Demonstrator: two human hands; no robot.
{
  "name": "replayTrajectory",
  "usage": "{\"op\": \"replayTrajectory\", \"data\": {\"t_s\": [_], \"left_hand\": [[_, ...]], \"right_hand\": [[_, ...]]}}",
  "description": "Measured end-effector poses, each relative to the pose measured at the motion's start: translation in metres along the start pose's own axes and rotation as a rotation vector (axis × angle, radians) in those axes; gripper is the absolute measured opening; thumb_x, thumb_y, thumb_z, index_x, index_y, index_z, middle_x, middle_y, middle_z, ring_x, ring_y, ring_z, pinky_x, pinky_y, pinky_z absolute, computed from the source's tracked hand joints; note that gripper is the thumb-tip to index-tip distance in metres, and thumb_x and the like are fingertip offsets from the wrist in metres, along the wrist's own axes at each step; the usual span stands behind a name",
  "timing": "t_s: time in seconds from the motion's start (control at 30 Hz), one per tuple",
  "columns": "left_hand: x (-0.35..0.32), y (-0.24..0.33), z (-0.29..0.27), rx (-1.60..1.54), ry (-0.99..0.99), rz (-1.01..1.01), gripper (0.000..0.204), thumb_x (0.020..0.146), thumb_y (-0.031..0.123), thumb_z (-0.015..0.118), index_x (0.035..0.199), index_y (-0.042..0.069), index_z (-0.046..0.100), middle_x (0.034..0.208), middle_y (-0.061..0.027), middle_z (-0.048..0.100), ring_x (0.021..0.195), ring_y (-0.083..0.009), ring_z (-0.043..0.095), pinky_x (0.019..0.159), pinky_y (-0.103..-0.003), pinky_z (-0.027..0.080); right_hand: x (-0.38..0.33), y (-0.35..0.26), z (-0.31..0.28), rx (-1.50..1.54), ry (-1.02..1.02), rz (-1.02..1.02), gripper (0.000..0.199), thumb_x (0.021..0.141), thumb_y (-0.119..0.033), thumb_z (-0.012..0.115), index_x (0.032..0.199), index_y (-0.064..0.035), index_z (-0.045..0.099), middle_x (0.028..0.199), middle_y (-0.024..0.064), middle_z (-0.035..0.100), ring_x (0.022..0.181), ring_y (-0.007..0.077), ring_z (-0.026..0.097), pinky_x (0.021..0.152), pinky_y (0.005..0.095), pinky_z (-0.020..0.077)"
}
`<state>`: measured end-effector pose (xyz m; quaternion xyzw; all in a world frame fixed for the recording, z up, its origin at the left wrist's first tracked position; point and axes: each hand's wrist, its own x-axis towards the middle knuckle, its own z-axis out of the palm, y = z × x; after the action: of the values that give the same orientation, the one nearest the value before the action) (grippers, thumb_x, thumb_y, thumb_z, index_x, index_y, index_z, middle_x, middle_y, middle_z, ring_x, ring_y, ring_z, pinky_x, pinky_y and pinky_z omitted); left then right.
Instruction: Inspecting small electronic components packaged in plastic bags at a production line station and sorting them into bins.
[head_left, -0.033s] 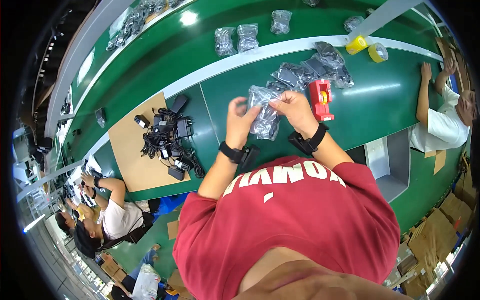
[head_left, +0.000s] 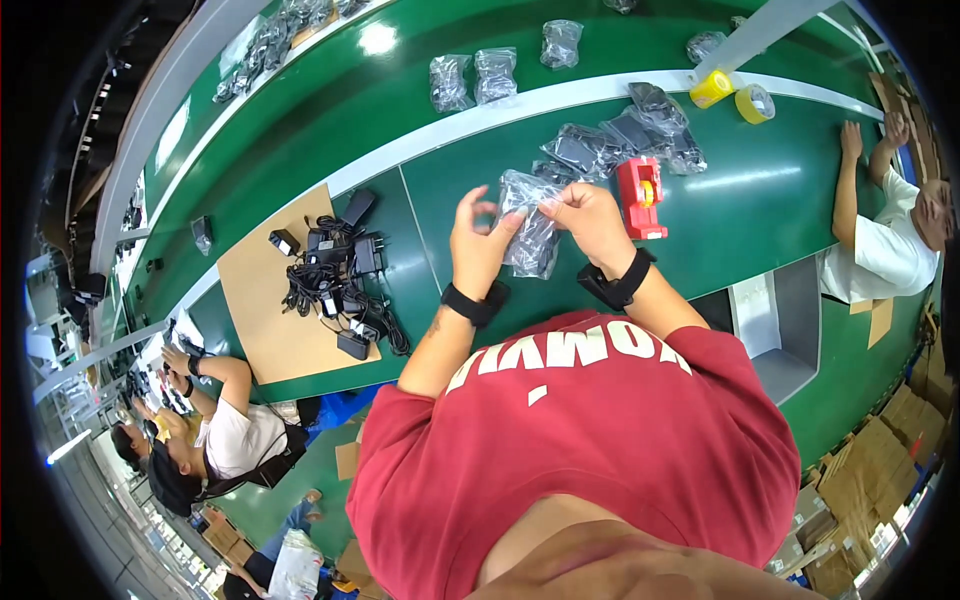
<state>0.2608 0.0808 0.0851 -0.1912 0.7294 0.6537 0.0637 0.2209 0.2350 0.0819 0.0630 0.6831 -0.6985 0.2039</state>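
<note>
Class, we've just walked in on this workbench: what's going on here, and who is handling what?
A person in a red shirt stands at a green workbench, holding a clear plastic bag up with both hands: left hand at its left edge, right hand at its top. A red tape dispenser stands just right of the hands, with a pile of filled bags behind it. To the left, black power adapters lie tangled on a cardboard sheet. Other workers sit nearby.
</note>
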Motion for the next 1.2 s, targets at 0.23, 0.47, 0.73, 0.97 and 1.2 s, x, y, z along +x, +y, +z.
{"op": "replayTrajectory", "data": {"t_s": [0.23, 0.47, 0.73, 0.97, 1.2], "left_hand": [[-0.024, -0.006, 0.014, 0.259, -0.093, 0.38, 0.088, 0.061, 0.02, 0.073, 0.127, -0.004, 0.021, 0.112, -0.0241, 0.046, 0.1, -0.0325, 0.051, 0.081, -0.033, 0.043], [-0.039, -0.021, 0.02, 0.088, -0.217, 0.216, 0.08, 0.059, 0.013, 0.069, 0.124, -0.002, 0.025, 0.108, -0.0141, 0.048, 0.098, -0.0203, 0.05, 0.082, -0.03, 0.041], [-0.056, -0.039, 0.016, 0.201, -0.253, 0.156, 0.08, 0.06, 0.015, 0.069, 0.125, -0.003, 0.025, 0.106, -0.0166, 0.051, 0.096, -0.0223, 0.053, 0.082, -0.029, 0.041], [-0.06, -0.037, 0.023, 0.334, -0.243, 0.251, 0.08, 0.06, 0.017, 0.069, 0.124, -0.003, 0.025, 0.1, -0.0186, 0.054, 0.088, -0.026, 0.057, 0.076, -0.031, 0.045], [-0.057, -0.043, 0.013, 0.341, -0.195, 0.152, 0.08, 0.06, 0.017, 0.069, 0.124, -0.003, 0.025, 0.099, -0.0185, 0.055, 0.087, -0.0252, 0.057, 0.075, -0.031, 0.045]], "right_hand": [[-0.037, -0.007, 0.003, -0.083, 0.008, -0.147, 0.014, 0.073, -0.009, 0.066, 0.068, 0.0021, 0.058, 0.061, 0.004, 0.058, 0.058, 0.0067, 0.054, 0.049, 0.02, 0.0421], [-0.038, 0.014, -0.018, 0.279, -0.13, 0.132, 0.018, 0.078, -0.015, 0.061, 0.085, -0.005, 0.048, 0.076, 0.0063, 0.058, 0.064, 0.0147, 0.059, 0.055, 0.0268, 0.0488], [-0.049, 0.038, -0.1, -0.983, 0.728, -0.42, 0.02, 0.079, -0.021, 0.055, 0.083, -0.0021, 0.052, 0.072, 0.0116, 0.06, 0.066, 0.0271, 0.059, 0.058, 0.0357, 0.0445], [-0.016, 0.063, -0.123, -0.821, 0.62, 0.041, 0.039, 0.071, -0.029, 0.062, 0.095, -0.0028, 0.048, 0.073, 0.0117, 0.062, 0.073, 0.028, 0.06, 0.069, 0.0371, 0.0435], [-0.077, 0.096, -0.115, -0.316, 0.71, 0.074, 0.03, 0.073, -0.026, 0.062, 0.084, 0.0004, 0.052, 0.06, 0.0069, 0.057, 0.057, 0.0146, 0.054, 0.054, 0.0282, 0.0425]]}}
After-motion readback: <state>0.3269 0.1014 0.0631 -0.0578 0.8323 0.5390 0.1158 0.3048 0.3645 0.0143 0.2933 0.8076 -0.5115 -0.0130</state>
